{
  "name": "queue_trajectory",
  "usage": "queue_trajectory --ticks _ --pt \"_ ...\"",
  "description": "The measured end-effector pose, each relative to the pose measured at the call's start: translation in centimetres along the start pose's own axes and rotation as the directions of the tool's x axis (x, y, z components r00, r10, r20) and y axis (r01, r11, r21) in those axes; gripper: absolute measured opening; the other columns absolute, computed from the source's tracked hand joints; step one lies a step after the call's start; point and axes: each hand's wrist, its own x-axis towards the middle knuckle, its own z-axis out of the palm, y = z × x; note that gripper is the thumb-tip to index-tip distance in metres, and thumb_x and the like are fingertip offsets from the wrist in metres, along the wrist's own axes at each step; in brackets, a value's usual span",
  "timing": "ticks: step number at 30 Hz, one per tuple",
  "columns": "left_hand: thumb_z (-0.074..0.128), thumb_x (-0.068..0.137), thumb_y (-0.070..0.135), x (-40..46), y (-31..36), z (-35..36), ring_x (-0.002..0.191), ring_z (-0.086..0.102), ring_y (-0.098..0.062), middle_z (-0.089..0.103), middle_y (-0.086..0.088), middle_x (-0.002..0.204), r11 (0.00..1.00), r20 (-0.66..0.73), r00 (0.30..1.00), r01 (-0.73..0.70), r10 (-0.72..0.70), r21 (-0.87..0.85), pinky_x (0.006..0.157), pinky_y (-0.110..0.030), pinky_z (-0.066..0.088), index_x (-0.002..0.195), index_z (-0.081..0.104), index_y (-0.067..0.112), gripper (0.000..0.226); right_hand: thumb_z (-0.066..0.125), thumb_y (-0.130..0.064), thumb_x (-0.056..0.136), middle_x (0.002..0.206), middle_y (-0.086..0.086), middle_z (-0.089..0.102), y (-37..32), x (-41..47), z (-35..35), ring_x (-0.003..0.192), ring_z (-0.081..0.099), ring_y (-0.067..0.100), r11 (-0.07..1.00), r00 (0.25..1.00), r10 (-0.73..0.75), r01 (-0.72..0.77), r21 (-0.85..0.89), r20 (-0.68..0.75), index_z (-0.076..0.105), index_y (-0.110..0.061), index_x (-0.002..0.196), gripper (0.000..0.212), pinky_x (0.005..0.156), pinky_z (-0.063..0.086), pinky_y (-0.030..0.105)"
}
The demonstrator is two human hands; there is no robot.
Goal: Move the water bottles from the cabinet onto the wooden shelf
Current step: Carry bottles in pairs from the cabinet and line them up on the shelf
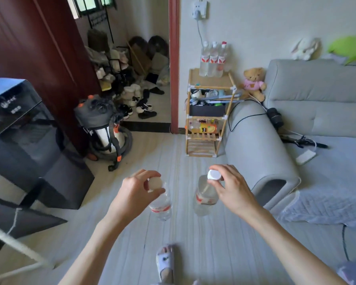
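My left hand (pixel 135 187) grips a clear water bottle (pixel 160 206) by its white cap, and the bottle hangs over the floor. My right hand (pixel 230 186) holds a second water bottle (pixel 205 199) the same way, by the cap. Ahead stands the wooden shelf (pixel 209 82) against the wall, between the door frame and the sofa. Three water bottles (pixel 213 59) with red labels stand upright at the back of its top board. The shelf's lower tiers hold clutter and an orange juice bottle (pixel 207 128).
A grey sofa (pixel 317 103) fills the right side, its armrest (pixel 253 145) next to the shelf. A vacuum cleaner (pixel 105 128) and a dark cabinet (pixel 19 120) stand on the left. Shoes lie beyond the doorway. My slippered foot (pixel 165 262) is on the floor below.
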Motion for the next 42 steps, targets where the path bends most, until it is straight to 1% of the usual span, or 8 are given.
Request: queue_trajectory --ticks 6,15,23,26,30,35,38,42 --pt "0.077 0.068 0.028 16.3 -2.3 1.5 0.064 0.052 -0.003 0.049 0.020 0.072 0.998 0.050 0.996 -0.068 0.069 -0.015 0.061 -0.001 0.037 0.100 0.066 0.020 0.034 0.061 -0.016 0.085 0.111 0.008 0.058 3.4 14.4 2.5 0.101 0.054 0.023 0.998 0.998 0.060 -0.060 0.021 -0.017 0.057 -0.007 0.115 0.031 0.081 0.028 0.013" --pt "0.076 0.069 0.024 38.5 -1.8 3.6 0.066 0.051 -0.004 0.050 0.019 0.078 0.989 0.147 0.979 -0.136 0.143 -0.057 0.059 -0.001 0.036 0.100 0.064 0.020 0.033 0.063 -0.010 0.083 0.099 -0.006 0.050 8.1 33.1 1.4 0.078 0.046 0.004 0.994 0.981 0.109 -0.103 0.046 -0.158 0.059 -0.008 0.110 0.028 0.076 0.028 0.002" --pt "0.077 0.068 0.024 56.2 -0.7 8.0 0.070 0.058 -0.011 0.062 0.007 0.080 0.987 0.112 0.986 -0.108 0.122 -0.123 0.062 -0.009 0.044 0.100 0.065 0.019 0.035 0.061 -0.014 0.085 0.098 0.000 0.052 16.0 50.3 0.6 0.085 0.045 0.011 0.996 0.985 0.085 -0.083 0.019 -0.148 0.058 -0.010 0.115 0.030 0.081 0.034 0.019" --pt "0.077 0.068 0.023 63.2 0.5 9.9 0.071 0.058 -0.007 0.063 0.008 0.082 0.983 0.127 0.983 -0.116 0.134 -0.140 0.063 -0.004 0.043 0.099 0.065 0.017 0.034 0.061 -0.015 0.085 0.104 0.005 0.057 19.5 57.0 -0.7 0.087 0.048 0.013 0.996 0.988 0.086 -0.085 0.016 -0.130 0.058 -0.009 0.114 0.030 0.082 0.033 0.017" --pt "0.078 0.067 0.023 70.7 1.8 11.4 0.068 0.056 -0.006 0.063 0.008 0.079 0.985 0.126 0.985 -0.104 0.121 -0.138 0.061 -0.003 0.040 0.096 0.066 0.020 0.031 0.059 -0.016 0.087 0.112 0.007 0.058 22.3 64.7 -2.4 0.099 0.053 0.022 0.995 0.989 0.102 -0.103 -0.001 -0.103 0.057 -0.011 0.116 0.030 0.088 0.039 0.028" --pt "0.076 0.069 0.025 80.9 3.5 13.1 0.068 0.057 -0.012 0.063 0.001 0.077 0.981 0.086 0.988 -0.113 0.128 -0.159 0.062 -0.008 0.041 0.096 0.065 0.021 0.029 0.059 -0.013 0.086 0.113 0.008 0.057 25.4 73.8 -3.7 0.100 0.050 0.016 0.993 0.986 0.118 -0.120 -0.014 -0.117 0.056 -0.009 0.117 0.031 0.092 0.036 0.024" --pt "0.074 0.071 0.028 86.6 4.4 14.4 0.070 0.056 -0.011 0.061 0.006 0.076 0.977 0.099 0.981 -0.148 0.165 -0.156 0.060 -0.008 0.041 0.099 0.064 0.021 0.030 0.059 -0.013 0.086 0.108 0.010 0.059 27.3 78.7 -3.8 0.101 0.052 0.023 0.989 0.982 0.119 -0.130 -0.072 -0.146 0.057 -0.010 0.116 0.031 0.096 0.039 0.036" --pt "0.073 0.072 0.028 93.1 5.0 16.6 0.068 0.054 -0.007 0.058 0.008 0.072 0.971 0.140 0.971 -0.172 0.196 -0.165 0.064 -0.016 0.042 0.101 0.064 0.021 0.031 0.056 -0.014 0.088 0.114 0.006 0.055 29.6 83.8 -3.2 0.106 0.048 0.021 0.983 0.980 0.148 -0.161 -0.090 -0.132 0.054 -0.013 0.119 0.031 0.084 0.030 0.021"
